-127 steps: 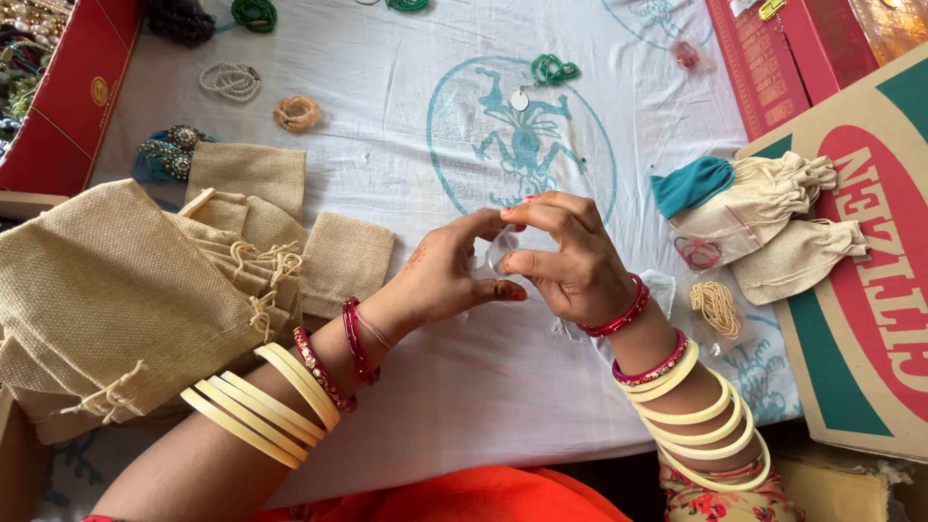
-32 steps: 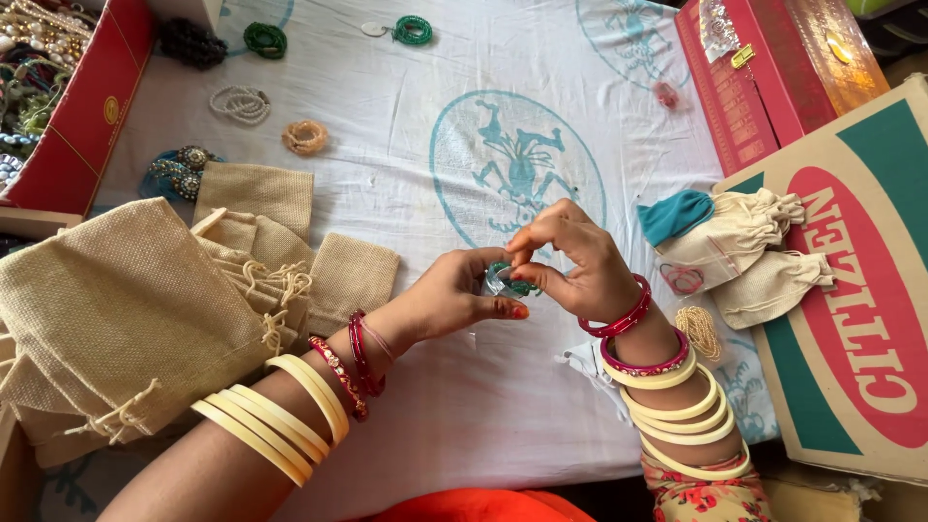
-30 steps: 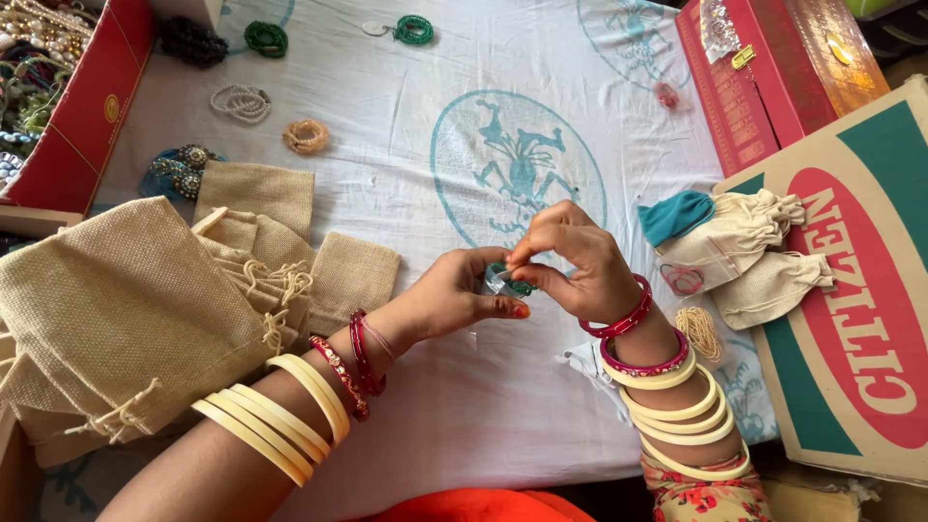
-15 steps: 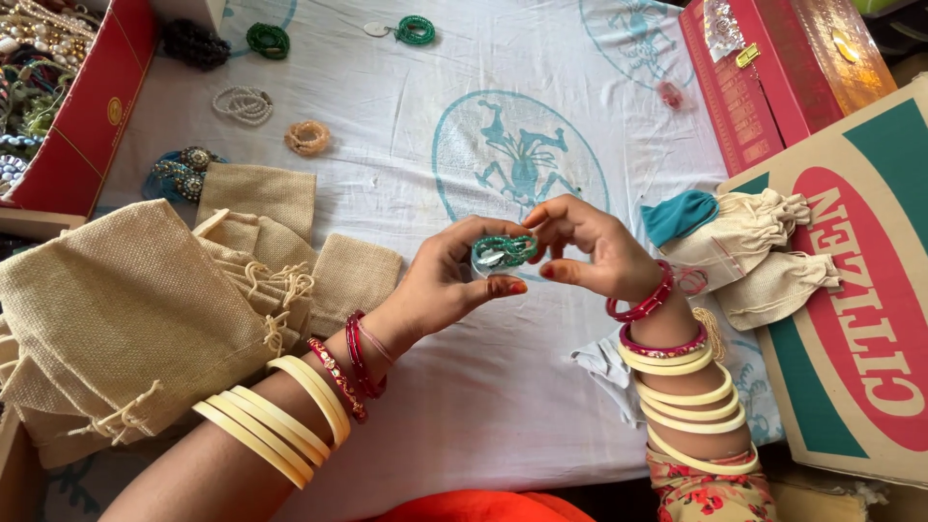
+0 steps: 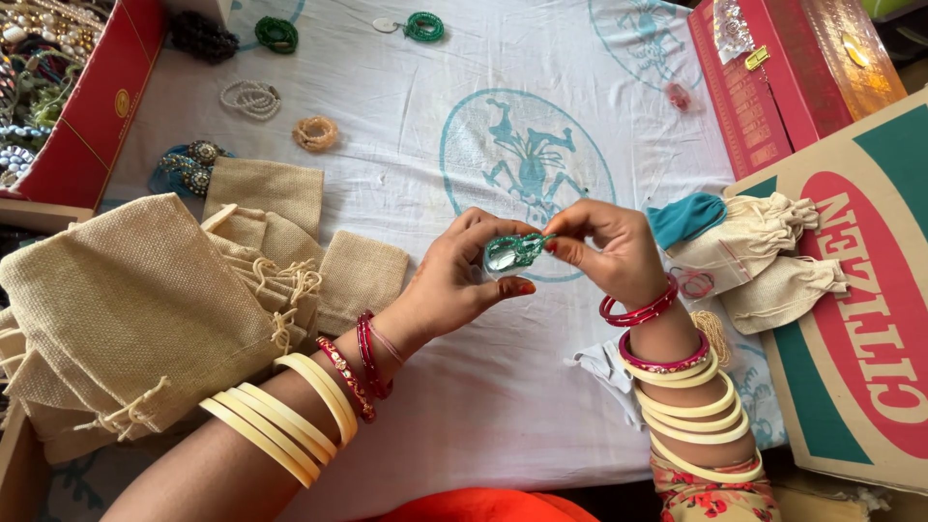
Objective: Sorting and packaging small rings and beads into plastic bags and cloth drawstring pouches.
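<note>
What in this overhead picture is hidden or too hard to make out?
- Small green beaded item with clear packet: fingers of left hand and right hand cover its ends.
- Red tray of jewellery: cut off by the left edge.
- Beige burlap pouches: contents hidden by the cloth.

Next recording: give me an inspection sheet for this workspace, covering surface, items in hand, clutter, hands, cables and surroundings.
Surface: white cloth with teal printed motifs.
Items in hand: green bead bracelet with a small clear piece, held above the cloth between both hands.
Clutter: burlap pouches piled at the left; cream drawstring pouches at the right; loose bead bracelets near the top.
Hands: left hand pinches the bracelet from below; right hand grips its right end. Both wrists carry bangles.
Cables: nothing seen.
Surroundings: red tray of jewellery top left; red box top right; cardboard carton at the right.
</note>
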